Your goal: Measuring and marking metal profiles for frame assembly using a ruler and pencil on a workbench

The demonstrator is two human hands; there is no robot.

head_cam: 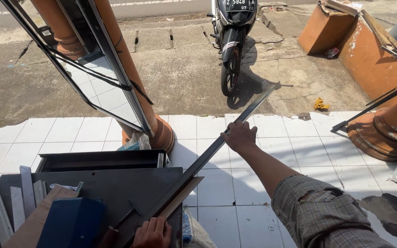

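Item: long grey metal profile strip (207,156), lying aslant from the dark metal worktop (116,183) out over the white tiled floor (253,193). Right hand (239,136) closed around the strip partway along it, arm outstretched; left hand (152,233) gripping its near end at the worktop. Nearby: framed glass panel (102,82) leaning on an orange column (129,73); parked black motorcycle (233,36).

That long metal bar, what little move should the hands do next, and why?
Probably slide the metal bar back a little: the right hand grips it far out over the tiled floor, while the left hand holds its near end on the dark worktable.
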